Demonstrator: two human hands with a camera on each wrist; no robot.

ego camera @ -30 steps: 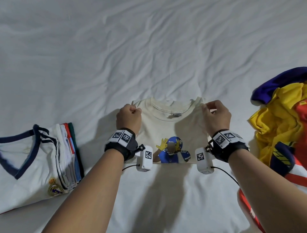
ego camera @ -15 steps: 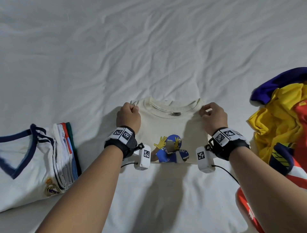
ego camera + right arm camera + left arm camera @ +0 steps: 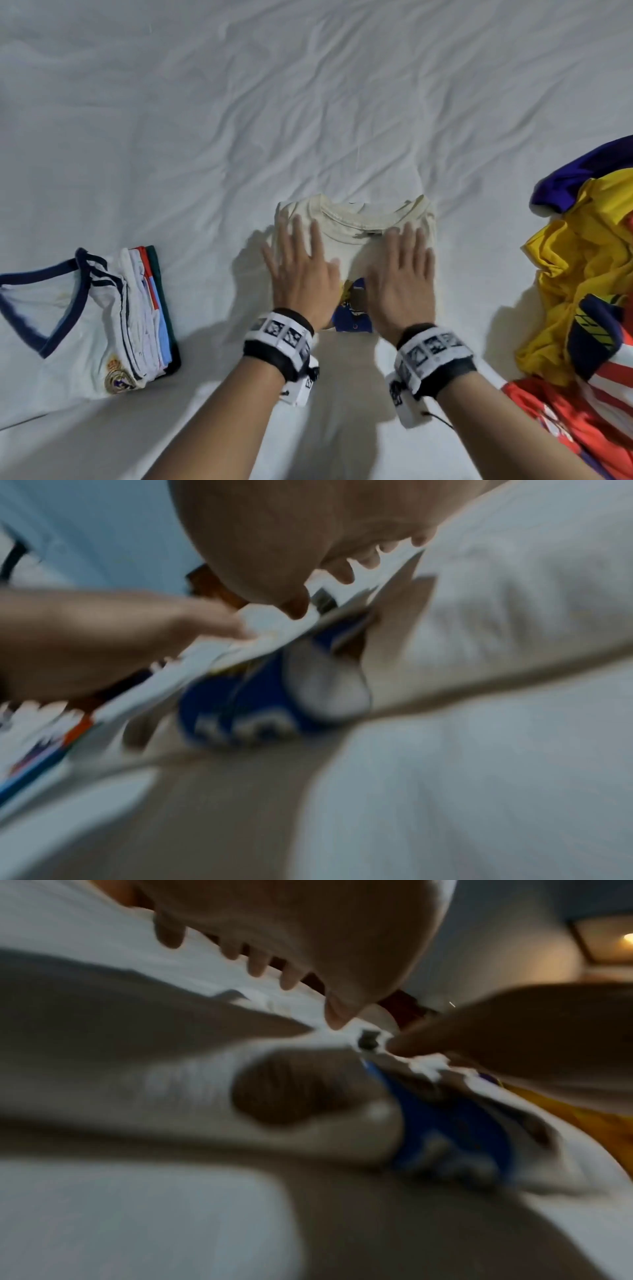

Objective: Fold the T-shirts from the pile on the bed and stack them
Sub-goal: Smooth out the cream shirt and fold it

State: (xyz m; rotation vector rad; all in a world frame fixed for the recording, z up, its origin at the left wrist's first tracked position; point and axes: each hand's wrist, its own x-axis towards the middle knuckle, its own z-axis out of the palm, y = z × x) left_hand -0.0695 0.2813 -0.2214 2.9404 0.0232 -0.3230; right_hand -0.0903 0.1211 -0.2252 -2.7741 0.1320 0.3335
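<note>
A cream T-shirt with a blue and yellow print lies folded in the middle of the bed, collar away from me. My left hand lies flat on its left half with fingers spread. My right hand lies flat on its right half, fingers straight. Both palms press the cloth down. In the left wrist view the left hand hovers over the blurred blue print. The right wrist view shows the right hand above the same print. A stack of folded shirts sits at the left, white jersey on top.
An unfolded pile of shirts, yellow, purple, red and striped, lies at the right edge. The white bed sheet is wrinkled and stretches wide beyond the folded shirt. A lit lamp glows at the far right of the left wrist view.
Both hands have let go of the shirt's shoulders, opened, and now lie flat on the folded shirt. The camera has shifted slightly closer.
</note>
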